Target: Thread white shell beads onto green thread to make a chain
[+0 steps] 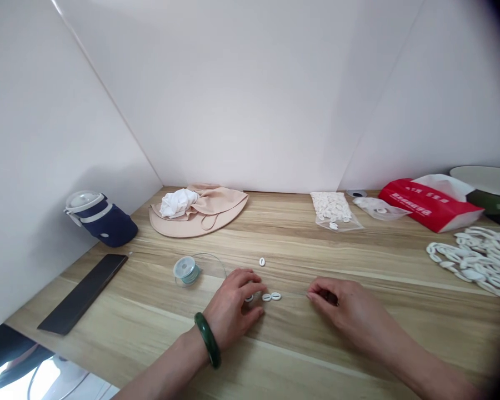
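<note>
White shell beads (271,296) lie within reach of the curled left hand (233,308), its hold hidden; right hand (344,303) pinches, grip unclear.

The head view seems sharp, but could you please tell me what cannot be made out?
White bead by the left hand: partly hidden by its fingers, head view.
Anything held in the right hand: hidden by its fingers or too fine, head view.
White link chain: cut off by the right edge, head view.

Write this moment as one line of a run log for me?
Left hand: curled beside small white shell beads | Right hand: fingertips drawn together, right of the beads | Nearby: teal thread spool
</note>
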Demonstrator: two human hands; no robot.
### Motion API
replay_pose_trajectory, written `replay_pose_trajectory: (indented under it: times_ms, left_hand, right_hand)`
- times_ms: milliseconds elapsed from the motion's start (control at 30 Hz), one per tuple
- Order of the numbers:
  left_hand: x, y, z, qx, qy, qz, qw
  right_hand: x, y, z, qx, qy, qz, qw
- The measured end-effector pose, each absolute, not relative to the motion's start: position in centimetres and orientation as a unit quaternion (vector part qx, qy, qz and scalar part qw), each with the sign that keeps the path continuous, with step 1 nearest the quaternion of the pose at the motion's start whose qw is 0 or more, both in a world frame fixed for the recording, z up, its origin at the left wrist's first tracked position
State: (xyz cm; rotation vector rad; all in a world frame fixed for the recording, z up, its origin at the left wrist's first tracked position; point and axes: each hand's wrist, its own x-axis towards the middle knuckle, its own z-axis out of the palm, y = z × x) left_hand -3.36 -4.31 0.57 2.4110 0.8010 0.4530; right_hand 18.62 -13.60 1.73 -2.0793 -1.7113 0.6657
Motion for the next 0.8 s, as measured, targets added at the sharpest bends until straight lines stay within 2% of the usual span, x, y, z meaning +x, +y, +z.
replay_pose_trajectory:
  times_ms: [333,633,800]
  left_hand:
    - [-2.3,-4.9,0.8,0.894,0.291,0.174,0.292]
    - [3.1,-6.1,-0.7,0.925,0.193,0.178,0.273]
    - [3.3,-5.6,-1.0,0.933,0.169,0.189,0.257]
  right_hand:
    - [20.2,-15.0,2.0,-0.724,-0.59,0.299,0.195]
    - [20.5,-15.0,2.6,-0.691,-0.505,0.457,0.242]
    - [22.1,-15.7,2.1,-0.68,-0.451,0.506,0.28]
